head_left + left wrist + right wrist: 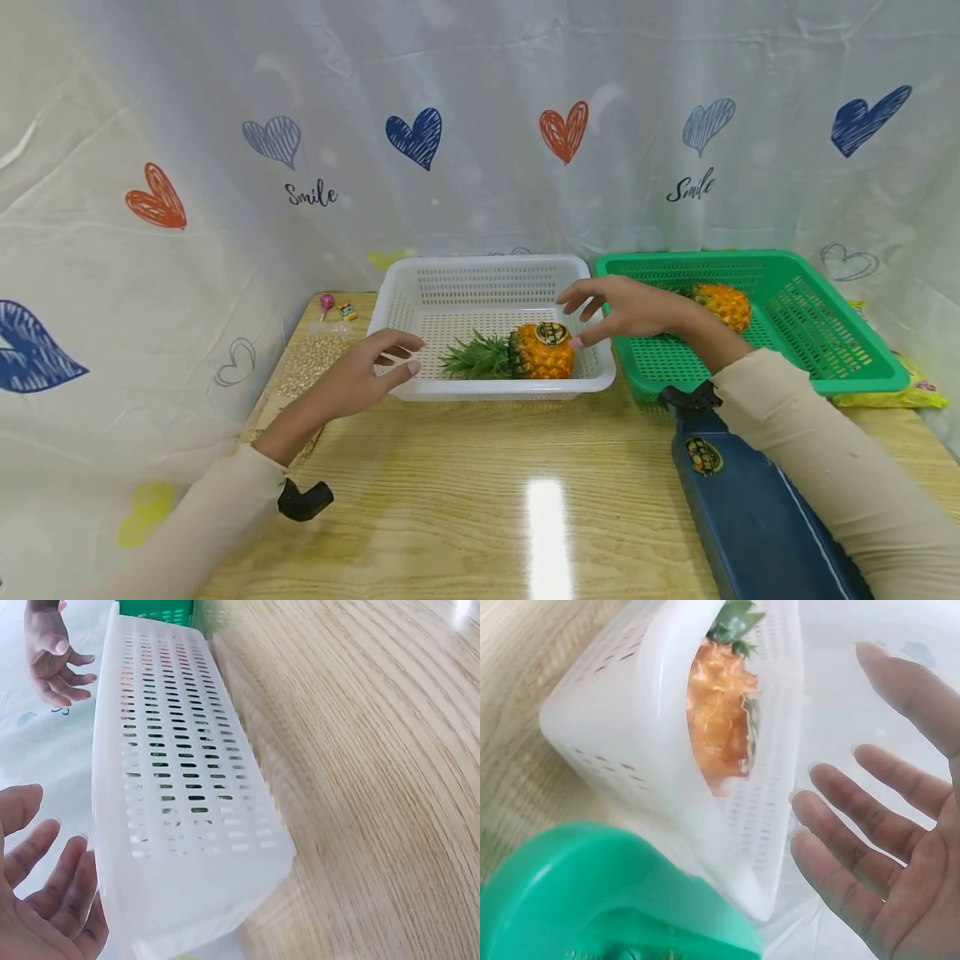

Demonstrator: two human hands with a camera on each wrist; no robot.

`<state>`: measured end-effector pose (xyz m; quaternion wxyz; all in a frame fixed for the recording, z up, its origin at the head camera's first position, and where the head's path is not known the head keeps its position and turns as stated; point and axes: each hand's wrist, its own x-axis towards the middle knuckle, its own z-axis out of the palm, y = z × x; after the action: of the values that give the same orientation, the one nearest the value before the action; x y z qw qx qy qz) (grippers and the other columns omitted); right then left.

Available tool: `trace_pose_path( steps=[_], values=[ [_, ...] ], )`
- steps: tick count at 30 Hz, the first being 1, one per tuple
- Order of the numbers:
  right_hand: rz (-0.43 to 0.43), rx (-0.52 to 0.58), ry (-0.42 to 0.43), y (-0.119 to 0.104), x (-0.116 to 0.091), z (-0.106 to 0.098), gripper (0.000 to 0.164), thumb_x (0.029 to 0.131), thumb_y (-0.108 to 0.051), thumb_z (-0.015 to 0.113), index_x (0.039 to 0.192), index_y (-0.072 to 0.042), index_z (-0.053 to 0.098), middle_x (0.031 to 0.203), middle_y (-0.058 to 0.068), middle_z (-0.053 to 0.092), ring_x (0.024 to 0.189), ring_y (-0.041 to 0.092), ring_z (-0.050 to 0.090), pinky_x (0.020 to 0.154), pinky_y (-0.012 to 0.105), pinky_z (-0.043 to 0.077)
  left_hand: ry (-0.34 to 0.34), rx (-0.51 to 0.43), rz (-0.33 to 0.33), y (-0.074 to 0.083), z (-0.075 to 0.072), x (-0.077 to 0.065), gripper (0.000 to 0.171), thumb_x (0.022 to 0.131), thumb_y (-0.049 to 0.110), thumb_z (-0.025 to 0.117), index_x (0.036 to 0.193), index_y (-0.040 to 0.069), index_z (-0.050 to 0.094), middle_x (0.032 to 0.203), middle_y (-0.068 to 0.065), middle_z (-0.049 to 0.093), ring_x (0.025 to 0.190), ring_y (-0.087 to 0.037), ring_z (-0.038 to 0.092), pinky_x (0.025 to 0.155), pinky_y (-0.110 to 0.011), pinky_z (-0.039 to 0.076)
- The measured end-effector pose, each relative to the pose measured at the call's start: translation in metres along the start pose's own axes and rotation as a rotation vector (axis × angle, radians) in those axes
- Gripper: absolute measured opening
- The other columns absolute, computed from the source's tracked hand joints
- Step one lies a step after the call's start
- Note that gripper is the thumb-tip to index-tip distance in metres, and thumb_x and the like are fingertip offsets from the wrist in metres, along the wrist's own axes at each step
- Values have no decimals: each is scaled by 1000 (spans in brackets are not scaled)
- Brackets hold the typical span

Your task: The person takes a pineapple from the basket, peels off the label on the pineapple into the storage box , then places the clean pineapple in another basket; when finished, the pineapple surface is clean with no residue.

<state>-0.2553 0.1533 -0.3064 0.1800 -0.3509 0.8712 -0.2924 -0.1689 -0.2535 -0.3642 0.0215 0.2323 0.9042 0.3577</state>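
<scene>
A pineapple (546, 354) with a dark round label lies on its side in the white basket (480, 389), its green crown pointing left. My left hand (367, 372) hovers at the basket's left end, fingers relaxed and holding nothing. On the other side my right hand (626, 307) is over the basket's right end, close to the pineapple's base, its fingers spread in the right wrist view. A second pineapple (722, 306) lies in the green basket (757, 386), partly hidden behind the right hand and forearm.
A dark blue box (750, 508) with a round sticker stands at the front right under the right forearm. Left of the white basket are a bag of pale grains (311, 362), a pink lollipop (326, 302) and a small wrapped sweet (347, 312). Yellow packets (911, 392) lie beyond the green basket.
</scene>
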Motion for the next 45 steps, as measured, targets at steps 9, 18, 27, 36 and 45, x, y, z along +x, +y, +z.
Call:
trace_pose_path(
  steps=[9, 18, 27, 36, 45],
  values=[
    [25, 22, -12, 5, 7, 6, 65, 88, -30, 79, 143, -10, 52, 136, 16, 58, 119, 36, 59, 93, 48, 54, 75, 17, -41, -11, -8, -2, 44, 101, 33, 63, 138, 11, 57, 138, -10, 55, 128, -35, 52, 104, -56, 45],
    [67, 20, -56, 6, 21, 8, 69, 89, -33, 78, 147, -10, 49, 141, 17, 55, 123, 36, 57, 96, 49, 53, 134, 11, -87, -28, -16, -2, 47, 100, 31, 64, 141, 9, 53, 153, -19, 36, 142, -40, 34, 107, -63, 39],
    [108, -18, -115, 3, 38, 10, 71, 90, -32, 77, 150, -10, 45, 148, 20, 48, 131, 41, 50, 103, 53, 47, 96, -64, -176, -45, -14, -3, 63, 101, 32, 63, 152, 5, 38, 156, -26, 20, 144, -45, 26, 106, -65, 40],
    [154, -27, -152, 2, 58, 10, 73, 90, -35, 77, 150, -10, 44, 152, 20, 43, 135, 43, 46, 105, 54, 46, 62, -117, -201, -58, -8, -4, 67, 102, 29, 61, 157, 7, 29, 157, -30, 21, 136, -56, 38, 97, -60, 50],
    [178, -31, -210, 5, 70, 6, 76, 89, -36, 78, 151, -8, 43, 154, 22, 40, 138, 46, 42, 107, 56, 44, 22, -214, -211, -62, -6, -1, 71, 102, 25, 61, 158, 8, 21, 151, -28, 31, 132, -53, 45, 91, -54, 54]
  ],
)
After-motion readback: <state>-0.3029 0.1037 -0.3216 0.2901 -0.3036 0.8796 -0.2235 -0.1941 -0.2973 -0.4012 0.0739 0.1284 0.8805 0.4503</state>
